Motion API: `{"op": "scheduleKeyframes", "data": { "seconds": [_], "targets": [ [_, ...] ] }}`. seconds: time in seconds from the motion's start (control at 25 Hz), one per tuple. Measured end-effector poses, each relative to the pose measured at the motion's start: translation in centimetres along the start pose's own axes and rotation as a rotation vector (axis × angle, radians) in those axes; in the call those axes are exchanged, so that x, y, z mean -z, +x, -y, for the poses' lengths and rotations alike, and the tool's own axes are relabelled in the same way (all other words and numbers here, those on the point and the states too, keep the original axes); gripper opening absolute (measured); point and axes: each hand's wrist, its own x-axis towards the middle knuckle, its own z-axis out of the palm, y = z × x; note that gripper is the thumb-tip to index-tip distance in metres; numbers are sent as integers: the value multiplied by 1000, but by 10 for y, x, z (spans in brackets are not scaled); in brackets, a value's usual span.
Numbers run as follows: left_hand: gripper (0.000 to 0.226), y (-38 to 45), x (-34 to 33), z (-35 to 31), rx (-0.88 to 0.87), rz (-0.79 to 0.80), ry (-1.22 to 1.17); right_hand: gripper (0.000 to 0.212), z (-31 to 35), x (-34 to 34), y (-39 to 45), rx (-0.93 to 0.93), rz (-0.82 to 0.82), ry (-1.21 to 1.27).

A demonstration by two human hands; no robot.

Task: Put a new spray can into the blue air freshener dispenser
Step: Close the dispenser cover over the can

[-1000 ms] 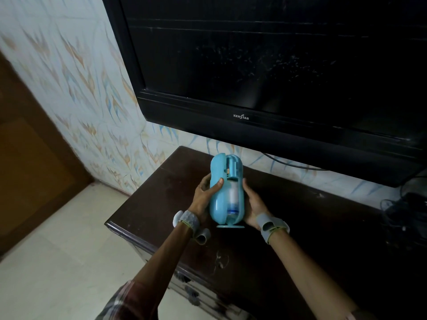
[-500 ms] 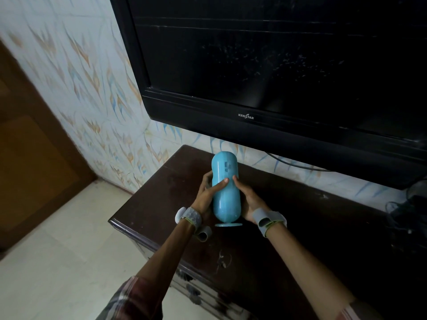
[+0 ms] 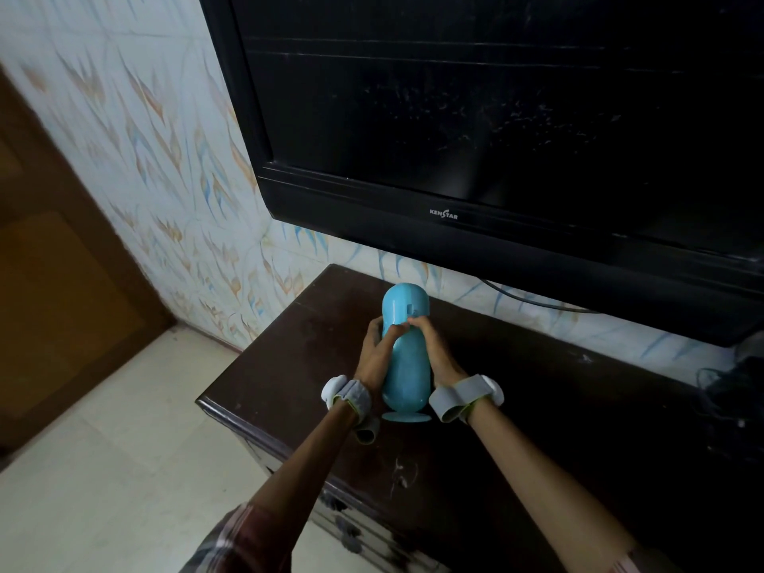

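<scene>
The blue air freshener dispenser stands upright on its round foot on the dark wooden cabinet, its smooth cover closed toward me. My left hand wraps its left side, thumb across the front. On the other side my right hand grips it, fingertips meeting the left thumb just below a small slot in the shell. The spray can is hidden inside the shell.
A large black television hangs on the patterned wall just above and behind the dispenser. Cables lie at the cabinet's far right. The cabinet's front left corner drops to a pale tiled floor; a brown door stands at left.
One second ago the dispenser stood open with the white can visible inside. Its cover has since been closed, and both hands have shifted up to press around the upper front.
</scene>
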Motion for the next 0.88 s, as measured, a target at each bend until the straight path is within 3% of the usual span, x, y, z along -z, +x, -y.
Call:
{"op": "scheduleKeyframes", "data": {
  "seconds": [0.2, 0.56, 0.68, 0.76, 0.88],
  "targets": [
    [65, 2, -6, 5, -47, -82, 57, 62, -4, -4, -1, 60, -70, -28],
    [71, 8, -4, 10, -87, -108, 103, 19, -1, -4, -5, 122, -93, 1],
    [77, 7, -4, 9, -77, -79, 52, 35, -3, -2, -3, 97, -74, -14],
    [72, 9, -1, 6, -78, -39, 7, 54, -3, -1, 1, 70, -23, -10],
    [63, 14, 8, 1, -109, 33, -19, 64, -3, 5, 5, 48, 65, 55]
  ]
}}
